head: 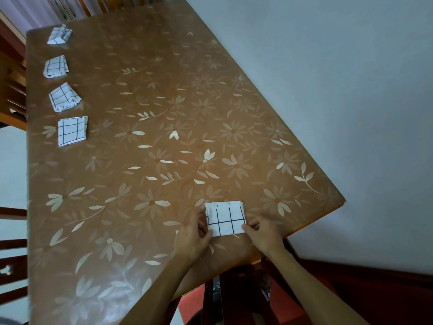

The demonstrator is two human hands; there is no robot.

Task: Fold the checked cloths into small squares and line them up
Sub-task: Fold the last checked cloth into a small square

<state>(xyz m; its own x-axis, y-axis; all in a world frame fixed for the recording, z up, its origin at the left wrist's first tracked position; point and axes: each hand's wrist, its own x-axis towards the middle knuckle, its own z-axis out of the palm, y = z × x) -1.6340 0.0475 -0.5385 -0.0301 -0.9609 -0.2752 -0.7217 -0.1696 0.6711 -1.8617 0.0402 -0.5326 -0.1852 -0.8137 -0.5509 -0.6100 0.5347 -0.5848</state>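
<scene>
A white cloth with dark check lines (226, 219), folded into a small square, lies flat near the table's right front edge. My left hand (195, 235) grips its left side and my right hand (263, 233) pinches its lower right corner. Along the table's left edge several folded checked cloths sit in a line: the nearest one (72, 130), a second (63, 96), a third (55, 66) and the farthest (59, 35), which looks looser and lumpier.
The table (150, 127) carries a brown floral cover. A grey wall (351, 90) runs close along its right side. Wooden chair backs (14, 249) stand at the left and at the far end.
</scene>
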